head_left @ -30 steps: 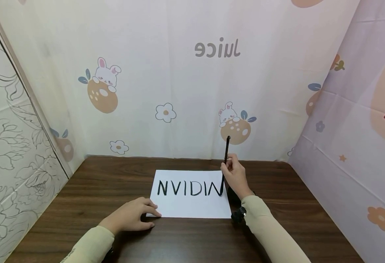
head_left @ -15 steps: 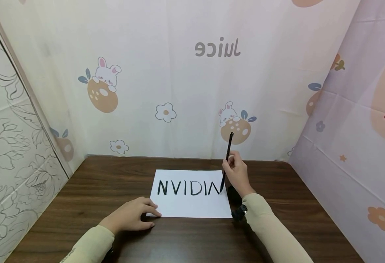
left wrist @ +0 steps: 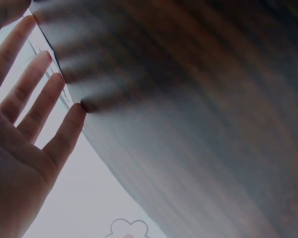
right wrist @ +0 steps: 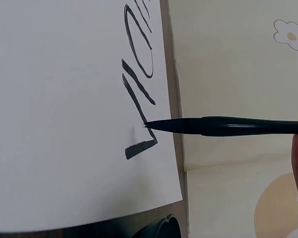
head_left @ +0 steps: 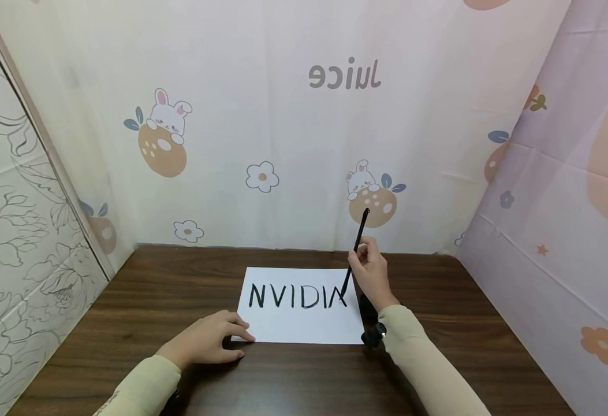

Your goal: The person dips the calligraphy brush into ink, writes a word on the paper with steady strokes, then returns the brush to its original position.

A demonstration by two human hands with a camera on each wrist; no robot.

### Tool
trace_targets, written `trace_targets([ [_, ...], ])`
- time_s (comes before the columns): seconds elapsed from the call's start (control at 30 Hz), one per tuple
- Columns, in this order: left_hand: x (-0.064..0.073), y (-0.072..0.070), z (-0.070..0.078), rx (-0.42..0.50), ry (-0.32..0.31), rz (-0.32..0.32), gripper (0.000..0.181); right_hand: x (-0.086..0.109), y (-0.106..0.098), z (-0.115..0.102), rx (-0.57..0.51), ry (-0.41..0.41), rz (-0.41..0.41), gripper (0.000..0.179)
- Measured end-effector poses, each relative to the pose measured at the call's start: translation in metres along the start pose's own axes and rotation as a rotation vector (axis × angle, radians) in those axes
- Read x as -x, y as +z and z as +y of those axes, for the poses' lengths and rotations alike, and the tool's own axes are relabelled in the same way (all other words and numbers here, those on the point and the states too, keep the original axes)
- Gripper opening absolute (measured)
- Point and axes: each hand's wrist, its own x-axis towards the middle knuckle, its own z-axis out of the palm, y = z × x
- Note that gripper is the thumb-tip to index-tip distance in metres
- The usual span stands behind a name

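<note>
A white sheet of paper lies on the dark wooden table, with "NVIDI" and an inverted-V shape in black ink along its upper half. My right hand pinches a black writing brush by its handle, slanting down to the left. In the right wrist view the tip of the brush overlaps the long leg of that last inked shape. At the lower left corner of the sheet, my left hand rests with fingers spread, the fingertips at the paper's edge and the thumb on the table.
Just right of the sheet, partly behind the right wrist, sits a black rounded container. A patterned curtain hangs along the table's far edge, and another cloth closes the right side. Bare table lies left of the paper.
The brush tip has left the bottom of the last shape's right leg and moved up and left, over the inside of that shape. My left hand stays where it was.
</note>
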Motion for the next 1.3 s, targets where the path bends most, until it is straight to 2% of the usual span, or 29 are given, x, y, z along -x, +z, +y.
trace_targets([
  [0.23, -0.001, -0.002, 0.002, -0.004, 0.046, 0.037, 0.024, 0.001, 0.006, 0.000, -0.005, 0.017, -0.009, 0.021],
  [0.5, -0.001, -0.001, 0.002, 0.003, 0.011, 0.009, 0.024, 0.002, 0.011, -0.001, 0.018, 0.028, -0.016, 0.022],
  [0.67, -0.001, 0.000, 0.001, -0.002, 0.034, 0.025, 0.024, 0.004, 0.012, -0.001, 0.028, 0.048, -0.033, 0.020],
  [1.3, 0.001, 0.002, 0.000, -0.006, 0.005, 0.010, 0.025, 0.005, 0.010, 0.005, 0.057, 0.007, -0.043, 0.021],
])
